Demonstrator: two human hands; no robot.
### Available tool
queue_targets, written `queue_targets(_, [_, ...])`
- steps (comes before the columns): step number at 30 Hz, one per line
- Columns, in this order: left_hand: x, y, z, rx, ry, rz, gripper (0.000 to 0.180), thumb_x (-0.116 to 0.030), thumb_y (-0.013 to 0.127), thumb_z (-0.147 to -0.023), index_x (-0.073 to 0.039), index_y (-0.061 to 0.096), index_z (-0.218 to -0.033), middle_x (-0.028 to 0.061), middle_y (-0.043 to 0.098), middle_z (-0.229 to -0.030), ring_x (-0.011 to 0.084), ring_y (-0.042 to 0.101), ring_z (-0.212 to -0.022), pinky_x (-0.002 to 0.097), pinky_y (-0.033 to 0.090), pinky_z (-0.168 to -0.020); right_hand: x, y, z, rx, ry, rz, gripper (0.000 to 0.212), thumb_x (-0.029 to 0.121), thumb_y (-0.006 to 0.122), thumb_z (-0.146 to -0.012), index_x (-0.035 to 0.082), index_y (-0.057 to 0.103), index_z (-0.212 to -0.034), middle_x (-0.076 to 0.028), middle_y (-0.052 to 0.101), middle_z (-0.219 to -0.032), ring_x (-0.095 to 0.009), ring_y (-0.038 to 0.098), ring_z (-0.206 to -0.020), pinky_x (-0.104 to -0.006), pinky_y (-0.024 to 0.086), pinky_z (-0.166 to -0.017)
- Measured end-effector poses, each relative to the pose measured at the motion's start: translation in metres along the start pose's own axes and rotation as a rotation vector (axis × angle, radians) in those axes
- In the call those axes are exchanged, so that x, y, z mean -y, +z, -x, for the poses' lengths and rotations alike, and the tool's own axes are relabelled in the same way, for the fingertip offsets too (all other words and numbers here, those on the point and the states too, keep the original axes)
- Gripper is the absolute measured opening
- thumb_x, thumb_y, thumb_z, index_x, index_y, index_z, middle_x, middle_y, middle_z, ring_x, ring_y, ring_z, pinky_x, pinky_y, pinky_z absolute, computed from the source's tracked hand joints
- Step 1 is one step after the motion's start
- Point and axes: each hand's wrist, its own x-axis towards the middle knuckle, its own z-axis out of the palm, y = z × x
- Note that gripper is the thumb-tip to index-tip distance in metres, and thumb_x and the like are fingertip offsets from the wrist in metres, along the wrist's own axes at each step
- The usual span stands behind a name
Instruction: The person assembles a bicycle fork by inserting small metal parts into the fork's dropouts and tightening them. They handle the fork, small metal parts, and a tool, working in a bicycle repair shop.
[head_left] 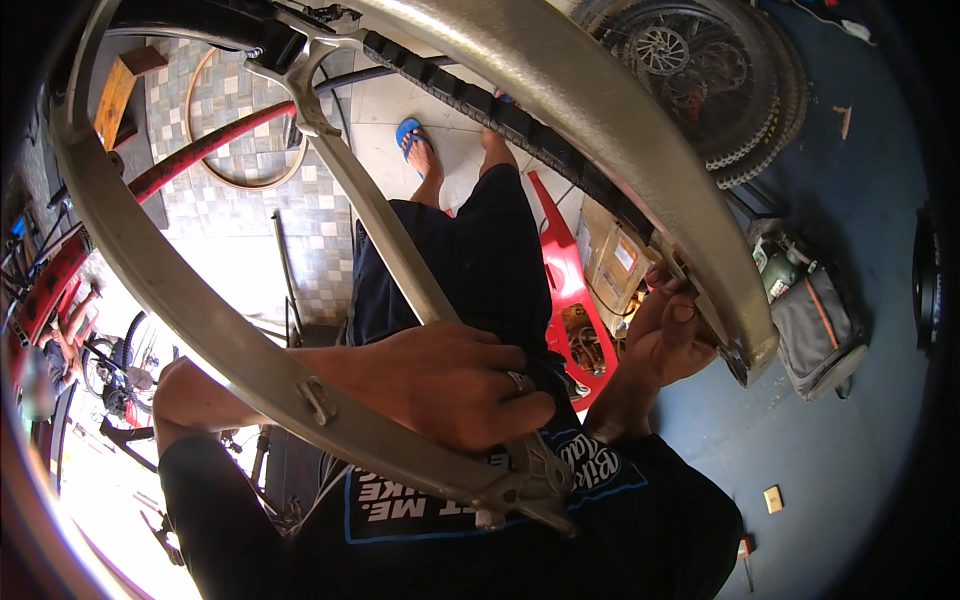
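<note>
Above the shorts point(490, 250), the left hand point(450, 385) curls its grip round the frame point(385, 230); the right hand point(667, 338) is at its right end, grip too hidden to tell

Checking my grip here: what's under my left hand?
Under your left hand runs a thin metal bar, visible on either side, with your black shirt behind. The gripped stretch and your palm are covered.
</note>
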Motion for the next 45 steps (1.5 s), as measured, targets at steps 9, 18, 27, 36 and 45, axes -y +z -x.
queue_targets(9, [-0.008, 0.024, 0.018, -0.236, -0.038, -0.236, 0.024, -0.021, 0.076, -0.080, -0.009, 0.067, -0.098, 0.0052, 0.073, -0.099, 0.0217, 0.071, -0.089, 0.0391, 0.053, -0.082, 0.003, 0.004, -0.001, -0.006, -0.007, 0.024, 0.052, 0.031, 0.082, -0.089, 0.003, 0.052, -0.120, -0.021, 0.062, -0.110, -0.026, 0.064, -0.105, -0.0383, 0.055, -0.092])
queue_targets(18, [-0.003, 0.034, 0.026, -0.384, -0.211, -0.460, 0.036, -0.040, 0.074, -0.077, -0.009, 0.073, -0.095, 0.0039, 0.070, -0.090, 0.0224, 0.068, -0.091, 0.0482, 0.041, -0.100, -0.016, -0.022, 0.001, 0.037, -0.044, -0.003, 0.043, 0.019, 0.079, -0.089, 0.000, 0.053, -0.119, -0.016, 0.057, -0.106, -0.031, 0.063, -0.107, -0.0441, 0.056, -0.092])
queue_targets(27, [0.014, 0.039, 0.026, -0.390, -0.157, -0.500, 0.048, -0.054, 0.072, -0.072, -0.008, 0.068, -0.085, 0.0034, 0.061, -0.080, 0.0232, 0.063, -0.079, 0.0455, 0.044, -0.087, -0.010, -0.007, -0.008, 0.082, -0.052, -0.068, 0.050, 0.023, 0.080, -0.090, 0.003, 0.048, -0.123, -0.018, 0.057, -0.112, -0.035, 0.063, -0.112, -0.0483, 0.058, -0.095])
queue_targets(36, [0.011, 0.035, 0.022, -0.366, -0.176, -0.436, 0.043, -0.048, 0.075, -0.069, -0.008, 0.069, -0.085, 0.0019, 0.062, -0.079, 0.0207, 0.062, -0.078, 0.0435, 0.039, -0.083, 0.001, 0.004, -0.017, 0.058, -0.050, 0.134, 0.044, 0.037, 0.071, -0.097, 0.005, 0.047, -0.115, -0.020, 0.057, -0.109, -0.033, 0.066, -0.103, -0.0455, 0.061, -0.088])
queue_targets(45, [0.009, 0.034, 0.020, -0.342, -0.170, -0.444, 0.043, -0.046, 0.075, -0.068, -0.008, 0.070, -0.088, 0.0023, 0.062, -0.079, 0.0203, 0.062, -0.078, 0.0437, 0.038, -0.084, 0.000, 0.000, -0.017, 0.068, -0.041, 0.083, 0.052, 0.048, 0.071, -0.095, 0.006, 0.046, -0.114, -0.017, 0.055, -0.106, -0.035, 0.065, -0.106, -0.0512, 0.058, -0.094])
